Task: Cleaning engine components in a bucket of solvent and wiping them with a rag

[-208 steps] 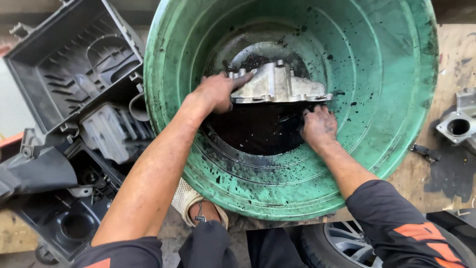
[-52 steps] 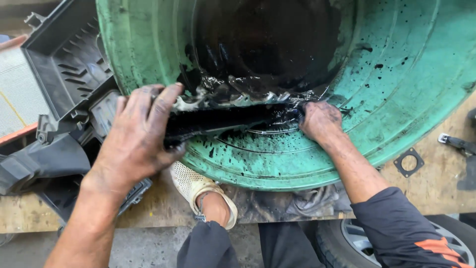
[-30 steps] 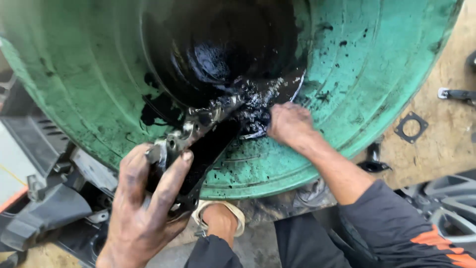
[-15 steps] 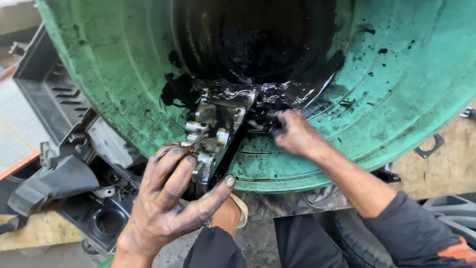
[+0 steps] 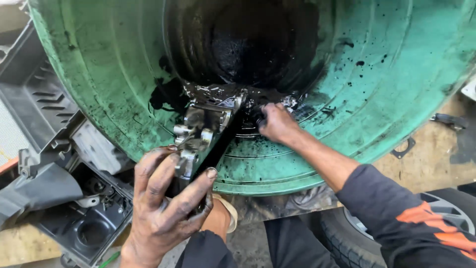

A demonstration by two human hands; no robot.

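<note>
**Head view: oily metal part held over green tub**

The left hand gripped the near end of a greasy metal part, fingers wrapped around it. The part slanted up over the rim of the green tub into black oil. The right hand was closed at its far end.

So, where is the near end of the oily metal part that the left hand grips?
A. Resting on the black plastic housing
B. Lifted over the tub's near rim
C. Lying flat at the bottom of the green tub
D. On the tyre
B: the left hand holds the metal part tilted up across the near rim of the green tub.
</note>
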